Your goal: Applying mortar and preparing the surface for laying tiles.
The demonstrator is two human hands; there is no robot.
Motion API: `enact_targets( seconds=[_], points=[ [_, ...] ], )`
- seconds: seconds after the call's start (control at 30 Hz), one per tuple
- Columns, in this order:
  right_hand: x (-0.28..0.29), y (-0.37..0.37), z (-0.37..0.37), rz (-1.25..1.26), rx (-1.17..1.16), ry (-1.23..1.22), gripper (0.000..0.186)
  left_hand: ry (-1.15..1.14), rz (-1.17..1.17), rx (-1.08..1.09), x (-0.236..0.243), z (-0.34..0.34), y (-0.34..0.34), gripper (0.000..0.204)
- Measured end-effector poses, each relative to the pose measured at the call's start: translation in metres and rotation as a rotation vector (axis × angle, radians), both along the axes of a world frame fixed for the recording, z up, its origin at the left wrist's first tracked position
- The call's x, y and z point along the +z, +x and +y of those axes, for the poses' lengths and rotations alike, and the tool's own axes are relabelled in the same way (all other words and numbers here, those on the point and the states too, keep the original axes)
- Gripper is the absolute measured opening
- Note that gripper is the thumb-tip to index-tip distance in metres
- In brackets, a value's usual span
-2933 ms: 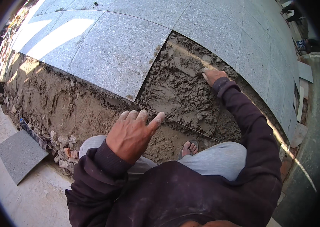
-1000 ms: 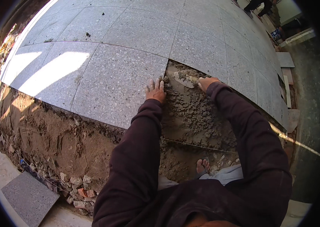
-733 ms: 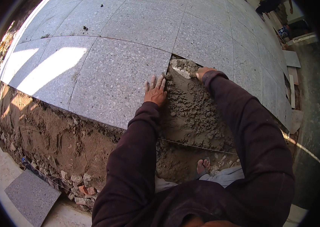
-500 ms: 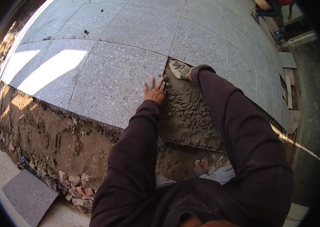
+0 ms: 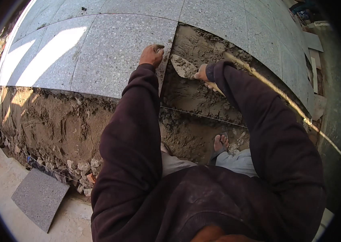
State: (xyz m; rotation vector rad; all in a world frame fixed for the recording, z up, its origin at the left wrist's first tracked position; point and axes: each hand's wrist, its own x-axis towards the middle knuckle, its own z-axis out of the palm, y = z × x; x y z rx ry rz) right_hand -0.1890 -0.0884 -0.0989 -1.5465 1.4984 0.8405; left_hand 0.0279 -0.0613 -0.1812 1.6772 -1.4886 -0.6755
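Observation:
My right hand (image 5: 205,75) grips a trowel (image 5: 183,67) by its light handle. Its mortar-smeared blade lies over the wet mortar bed (image 5: 202,99), close to the edge of the neighbouring tile. That bed fills a gap in the speckled grey floor. To the left, my left hand (image 5: 152,55) is at the right part of a large grey tile (image 5: 110,52), its fingers curled in. Whether anything is inside those fingers is hidden. A thin string (image 5: 202,117) crosses the near side of the mortar.
More laid tiles (image 5: 214,20) spread beyond the gap. Bare soil (image 5: 57,117) drops off at the near left, bordered by broken stones (image 5: 83,167). A loose grey tile (image 5: 40,197) lies lower left. My sandalled foot (image 5: 221,142) stands just below the string.
My left hand has gone from spread flat on the tile to curled. The trowel has come back from the far corner towards me, and the mortar's lumpy heap is now flatter and more spread.

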Motion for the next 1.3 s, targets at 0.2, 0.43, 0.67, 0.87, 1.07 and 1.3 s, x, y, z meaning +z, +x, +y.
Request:
enact_targets(
  seconds=[0.2,0.43,0.67,0.87,1.07,1.3],
  points=[
    [0.003,-0.015,0.071,-0.029,0.143,0.065,0.04,0.038,-0.171,-0.027,-0.008,0.015,0.003,0.032],
    [0.01,-0.022,0.109,-0.065,0.537,-0.157,0.035,0.197,-0.367,-0.12,-0.008,0.008,-0.014,0.036],
    [0.039,-0.147,0.094,-0.178,0.258,-0.152,0.036,0.13,-0.639,-0.314,-0.01,0.019,-0.012,0.052],
    [0.049,-0.225,0.066,-0.467,-1.247,-0.182,0.028,0.193,-0.56,-0.247,-0.007,0.011,-0.013,0.048],
    [-0.007,-0.149,0.043,-0.424,-1.142,0.017,0.026,0.217,-0.583,-0.23,-0.005,0.011,-0.015,0.048],
    [0.007,-0.074,0.048,-0.347,-0.676,0.152,0.038,0.252,-0.553,-0.259,0.0,0.017,-0.014,0.049]
  ],
)
